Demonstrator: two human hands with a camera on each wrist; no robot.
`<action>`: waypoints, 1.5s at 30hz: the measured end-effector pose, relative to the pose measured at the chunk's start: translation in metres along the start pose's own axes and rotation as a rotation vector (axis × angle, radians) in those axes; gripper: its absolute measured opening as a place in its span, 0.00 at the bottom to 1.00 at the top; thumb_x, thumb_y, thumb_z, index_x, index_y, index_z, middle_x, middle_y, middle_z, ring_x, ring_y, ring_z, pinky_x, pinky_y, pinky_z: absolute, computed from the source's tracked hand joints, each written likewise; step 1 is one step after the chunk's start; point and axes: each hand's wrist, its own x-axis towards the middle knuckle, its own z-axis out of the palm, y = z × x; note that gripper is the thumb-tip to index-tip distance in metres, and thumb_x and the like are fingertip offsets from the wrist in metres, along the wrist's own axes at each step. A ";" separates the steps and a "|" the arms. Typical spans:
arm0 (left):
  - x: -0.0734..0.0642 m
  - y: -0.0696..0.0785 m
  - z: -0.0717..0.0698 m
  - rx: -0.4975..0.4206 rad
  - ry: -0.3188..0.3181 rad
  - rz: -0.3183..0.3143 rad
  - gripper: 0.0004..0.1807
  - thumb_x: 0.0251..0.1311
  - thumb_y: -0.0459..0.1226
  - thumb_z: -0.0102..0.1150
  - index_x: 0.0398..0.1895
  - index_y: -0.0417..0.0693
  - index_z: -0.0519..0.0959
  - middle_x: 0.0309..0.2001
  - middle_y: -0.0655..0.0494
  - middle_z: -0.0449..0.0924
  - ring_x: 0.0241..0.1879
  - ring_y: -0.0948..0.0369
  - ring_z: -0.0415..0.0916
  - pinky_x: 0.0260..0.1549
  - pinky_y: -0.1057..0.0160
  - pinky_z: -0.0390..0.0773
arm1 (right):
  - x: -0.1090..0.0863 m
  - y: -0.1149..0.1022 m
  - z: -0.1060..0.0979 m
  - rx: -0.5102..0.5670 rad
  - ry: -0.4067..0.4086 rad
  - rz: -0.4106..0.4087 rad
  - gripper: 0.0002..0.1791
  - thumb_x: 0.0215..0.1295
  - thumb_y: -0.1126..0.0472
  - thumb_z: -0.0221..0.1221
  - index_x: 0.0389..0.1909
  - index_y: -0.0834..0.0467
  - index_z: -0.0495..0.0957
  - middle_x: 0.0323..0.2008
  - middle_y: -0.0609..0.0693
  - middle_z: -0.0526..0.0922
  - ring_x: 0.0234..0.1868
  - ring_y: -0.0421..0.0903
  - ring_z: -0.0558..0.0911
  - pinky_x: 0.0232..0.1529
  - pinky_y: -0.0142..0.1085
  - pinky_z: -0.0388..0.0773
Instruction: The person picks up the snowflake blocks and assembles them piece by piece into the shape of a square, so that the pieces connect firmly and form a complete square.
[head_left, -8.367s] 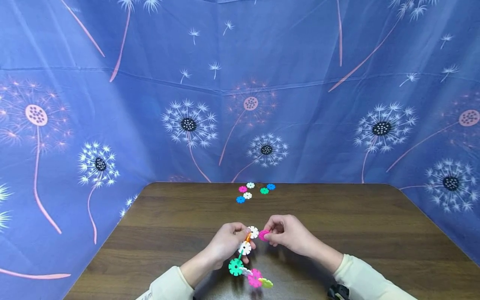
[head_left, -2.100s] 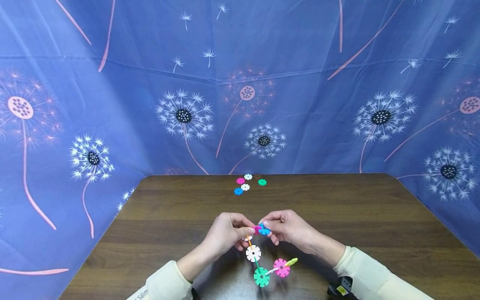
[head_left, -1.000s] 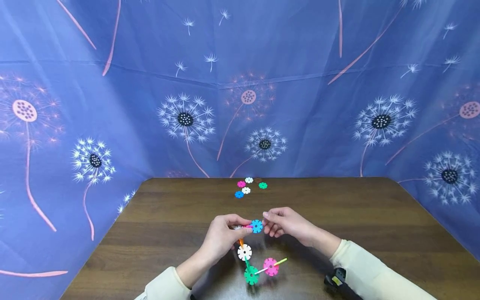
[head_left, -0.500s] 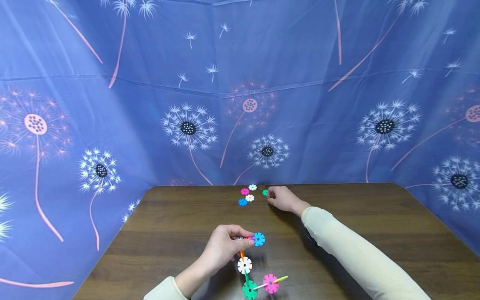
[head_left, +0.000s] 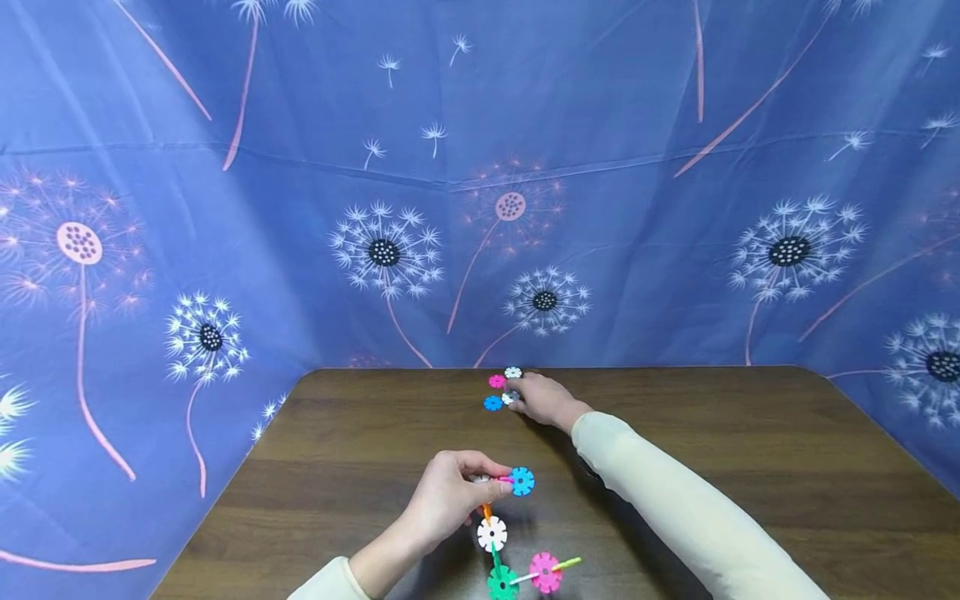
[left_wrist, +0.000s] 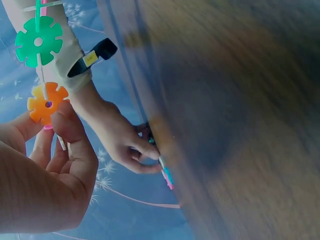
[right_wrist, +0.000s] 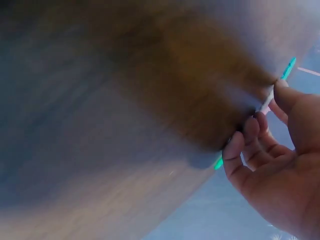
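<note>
In the head view my left hand [head_left: 453, 492] pinches the upper end of a chain of interlocking snowflake discs. A blue disc [head_left: 522, 481] joined to a pink one sticks out past its fingertips; an orange disc [left_wrist: 42, 104] shows by the thumb in the left wrist view. Below hang a white disc [head_left: 492, 533], a green disc [head_left: 502, 582], a pink disc [head_left: 545, 572] and a yellow disc [head_left: 567, 563]. My right hand [head_left: 546, 400] reaches to the loose discs at the far edge, thumb and fingers spread about a white disc [head_left: 509, 398], thumb touching it.
Beside the right hand lie a loose blue disc [head_left: 492, 403], a pink disc [head_left: 497, 381] and another white disc [head_left: 513, 372]. A green disc [right_wrist: 218, 163] shows past the right fingers. A dandelion-print cloth [head_left: 637, 208] hangs behind the wooden table [head_left: 337, 433].
The blue disc was joined to the pink disc at the chain's end. My right hand let go, reached to the far edge, then shifted left from the green disc to the white one.
</note>
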 end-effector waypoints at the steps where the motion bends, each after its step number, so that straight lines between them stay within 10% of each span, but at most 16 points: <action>1: -0.001 0.000 0.000 0.001 -0.003 0.001 0.07 0.54 0.37 0.76 0.36 0.48 0.90 0.31 0.59 0.87 0.17 0.64 0.70 0.11 0.70 0.67 | -0.003 0.001 0.001 0.010 0.008 -0.005 0.13 0.70 0.56 0.64 0.51 0.56 0.80 0.42 0.53 0.81 0.46 0.52 0.80 0.49 0.49 0.78; 9: 0.000 0.001 -0.004 0.007 -0.007 0.005 0.07 0.54 0.37 0.76 0.36 0.48 0.90 0.31 0.58 0.86 0.17 0.64 0.69 0.11 0.69 0.67 | -0.032 0.010 -0.007 0.140 0.033 -0.051 0.17 0.56 0.61 0.74 0.31 0.58 0.72 0.28 0.47 0.70 0.31 0.42 0.69 0.35 0.38 0.72; 16: 0.003 0.001 -0.005 0.027 -0.019 0.000 0.06 0.55 0.37 0.75 0.36 0.47 0.90 0.28 0.59 0.85 0.18 0.64 0.70 0.12 0.68 0.69 | -0.073 0.007 -0.013 0.554 0.003 0.018 0.10 0.61 0.74 0.67 0.33 0.64 0.74 0.23 0.50 0.78 0.20 0.42 0.78 0.22 0.36 0.80; 24: 0.007 0.001 -0.003 0.040 -0.053 -0.012 0.06 0.56 0.37 0.74 0.35 0.47 0.90 0.30 0.58 0.86 0.20 0.62 0.72 0.13 0.69 0.69 | -0.132 -0.012 -0.017 0.906 -0.038 0.029 0.04 0.67 0.72 0.62 0.40 0.69 0.80 0.30 0.60 0.82 0.29 0.49 0.84 0.33 0.42 0.86; 45: 0.007 0.004 0.004 0.068 -0.056 -0.022 0.05 0.56 0.37 0.74 0.34 0.46 0.90 0.27 0.58 0.85 0.18 0.64 0.70 0.12 0.70 0.67 | -0.172 -0.044 -0.025 0.985 0.106 -0.014 0.05 0.67 0.62 0.67 0.38 0.61 0.84 0.27 0.56 0.84 0.29 0.51 0.84 0.31 0.40 0.83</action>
